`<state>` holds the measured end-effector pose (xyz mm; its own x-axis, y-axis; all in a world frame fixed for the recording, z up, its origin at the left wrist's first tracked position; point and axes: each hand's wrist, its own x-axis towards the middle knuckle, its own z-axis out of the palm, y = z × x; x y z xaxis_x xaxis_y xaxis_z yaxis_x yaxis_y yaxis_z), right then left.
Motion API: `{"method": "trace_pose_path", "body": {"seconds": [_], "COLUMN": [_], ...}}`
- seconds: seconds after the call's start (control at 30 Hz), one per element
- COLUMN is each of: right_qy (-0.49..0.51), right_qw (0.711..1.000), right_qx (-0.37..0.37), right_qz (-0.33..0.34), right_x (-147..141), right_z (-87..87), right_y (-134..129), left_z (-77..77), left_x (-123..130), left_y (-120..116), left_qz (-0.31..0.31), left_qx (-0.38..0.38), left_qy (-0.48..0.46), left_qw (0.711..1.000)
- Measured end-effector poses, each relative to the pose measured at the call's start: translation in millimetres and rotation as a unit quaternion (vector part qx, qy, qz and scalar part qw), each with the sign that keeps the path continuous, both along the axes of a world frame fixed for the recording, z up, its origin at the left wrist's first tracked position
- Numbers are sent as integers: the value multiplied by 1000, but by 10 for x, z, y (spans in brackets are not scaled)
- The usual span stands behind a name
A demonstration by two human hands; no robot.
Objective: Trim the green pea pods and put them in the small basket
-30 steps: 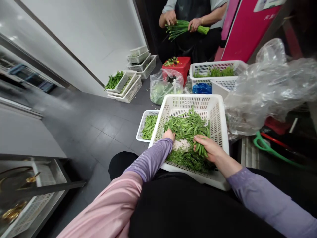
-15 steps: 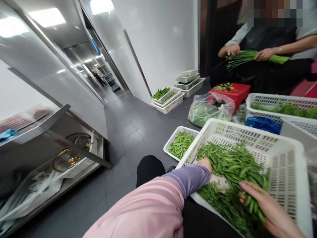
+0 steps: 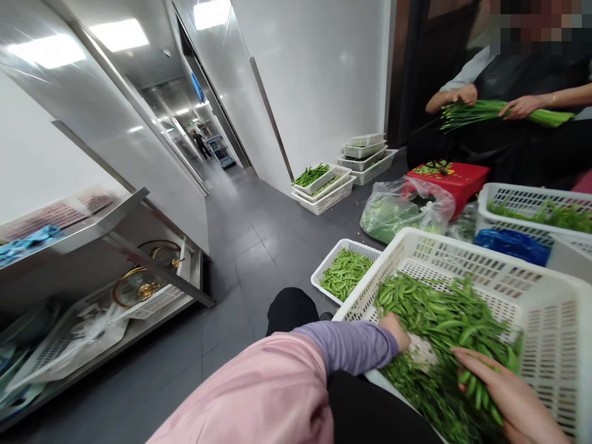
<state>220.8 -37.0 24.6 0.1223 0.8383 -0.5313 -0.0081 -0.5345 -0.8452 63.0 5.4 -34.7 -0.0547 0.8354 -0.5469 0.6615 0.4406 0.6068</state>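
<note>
A large white perforated basket (image 3: 552, 320) stands tilted before me, holding a heap of green pea pods (image 3: 430, 302). Darker leafy greens or trimmings (image 3: 425, 394) lie at its near side, with a pale whitish patch (image 3: 422, 353) between them and the pods. My left hand (image 3: 395, 330), in a purple cuff and pink sleeve, reaches to the heap's left edge; its fingers are hidden. Lower right, my right hand (image 3: 502, 385) is curled round several pea pods (image 3: 478, 388). Beside the basket, a smaller white basket (image 3: 319, 285) contains more pods.
Across from me a person's hands (image 3: 522, 106) hold a bunch of long green stalks (image 3: 490, 114). A red stool (image 3: 467, 179) and clear plastic bag (image 3: 393, 213) stand between us. Stacked white baskets (image 3: 324, 200) line the wall; a metal shelf (image 3: 115, 216) is at left.
The view has swung slightly left, so everything sits further right. My left hand has drawn a little towards me along the pods. My right hand keeps its hold on the pods.
</note>
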Motion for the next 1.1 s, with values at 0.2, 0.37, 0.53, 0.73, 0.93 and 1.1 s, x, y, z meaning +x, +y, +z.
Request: {"method": "trace_pose_path", "body": {"seconds": [0.2,0.37,0.53,0.73,0.93,1.1], "right_qy": [-105,-138,-223,-352,-401,-412], "right_qw": [988,980,951,875,808,799], "right_qx": [42,115,169,277,361,365], "right_qz": [106,83,132,184,235,244], "right_x": [-22,-73,-89,-99,-106,-94], "right_z": [-148,-115,-113,-331,-509,-544], "right_y": [-85,-273,-411,-464,-396,-411], "left_z": [174,363,448,697,894,905], "left_x": [31,-31,-93,-187,-241,-248], "left_y": [-417,-449,-519,-570,-488,-512], "left_qz": [-120,-165,-230,-308,-387,-330], "left_qx": [85,107,133,152,97,67], "left_qy": [-136,-153,-97,13,56,3], "left_qw": [980,968,959,939,915,942]}}
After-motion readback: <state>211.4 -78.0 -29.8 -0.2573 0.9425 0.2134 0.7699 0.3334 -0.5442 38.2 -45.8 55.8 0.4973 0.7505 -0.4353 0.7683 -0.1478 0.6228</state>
